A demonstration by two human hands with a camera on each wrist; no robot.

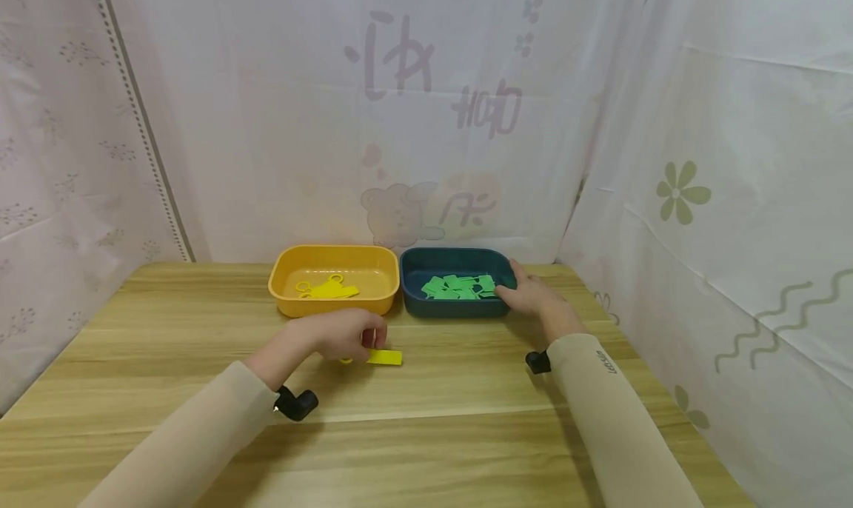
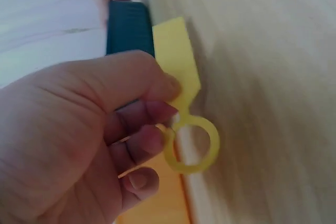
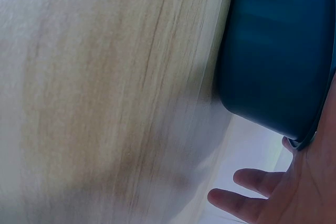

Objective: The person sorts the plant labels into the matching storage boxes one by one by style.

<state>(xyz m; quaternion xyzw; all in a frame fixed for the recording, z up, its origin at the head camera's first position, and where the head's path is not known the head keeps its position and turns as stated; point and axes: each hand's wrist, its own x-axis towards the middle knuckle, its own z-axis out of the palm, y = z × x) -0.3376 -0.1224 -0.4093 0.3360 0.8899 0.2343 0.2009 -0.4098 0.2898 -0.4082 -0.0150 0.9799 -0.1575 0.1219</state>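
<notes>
My left hand (image 1: 346, 334) pinches a yellow plastic tag (image 1: 386, 357) between thumb and forefinger, in front of the yellow bin. In the left wrist view the tag (image 2: 176, 51) shows a flat rectangular blade and a ring at one end; the other fingers curl loosely below. At the right end of a dark teal bin (image 1: 456, 309), my right hand (image 1: 533, 298) rests against the rim with its thumb over the edge. Its fingers (image 3: 239, 204) stretch out straight and apart beside the bin's wall in the right wrist view. Green tags (image 1: 458, 286) lie inside that bin.
A yellow bin (image 1: 336, 252) with several yellow tags (image 1: 329, 289) stands directly left of the teal one. Both sit near the back of a wood-grain table (image 1: 413, 449). Printed white curtains (image 1: 266, 123) hang behind and at both sides.
</notes>
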